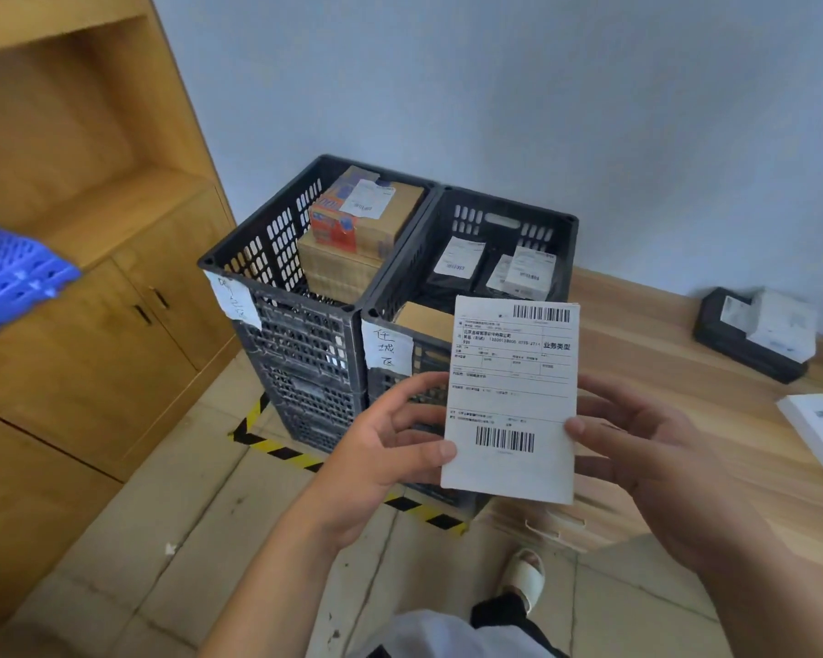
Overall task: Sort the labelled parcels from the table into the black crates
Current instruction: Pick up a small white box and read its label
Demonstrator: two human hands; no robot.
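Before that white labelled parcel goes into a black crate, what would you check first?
1. Grip: left hand and right hand both pinch the flat white labelled parcel: ok.
2. Label faces the camera: ok.
3. Destination text legible: cannot tell.
4. Right black plastic crate has room: ok.
5. Left black plastic crate is stacked high with brown cardboard boxes: not ok.

- A white labelled parcel (pixel 509 401) is held upright in front of the right black crate (pixel 466 277) — pinched at its lower edges by the left hand (pixel 390 448) and the right hand (pixel 637 448).
- Left of that crate, touching it, a second black crate (pixel 281 287) is filled with brown boxes (pixel 357 230).
- Right of it, more parcels (pixel 775 325) are seen on the wooden table (pixel 661 363).
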